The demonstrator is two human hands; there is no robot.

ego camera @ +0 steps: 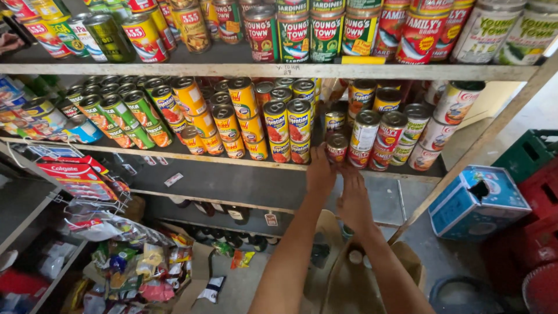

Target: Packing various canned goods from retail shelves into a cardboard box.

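both hands are reaching to the middle wooden shelf [174, 156]; the left hand [320, 172] is touching a small red-labelled tin can [336, 149], the right hand [353, 200] is hovering just below it, beside stacked yellow-and-red tin cans [278, 131]

Small round tin can [336, 148] on wooden shelf [232, 160] front edge, stacked cans [372, 139] right; cardboard box [354, 279] below hands.
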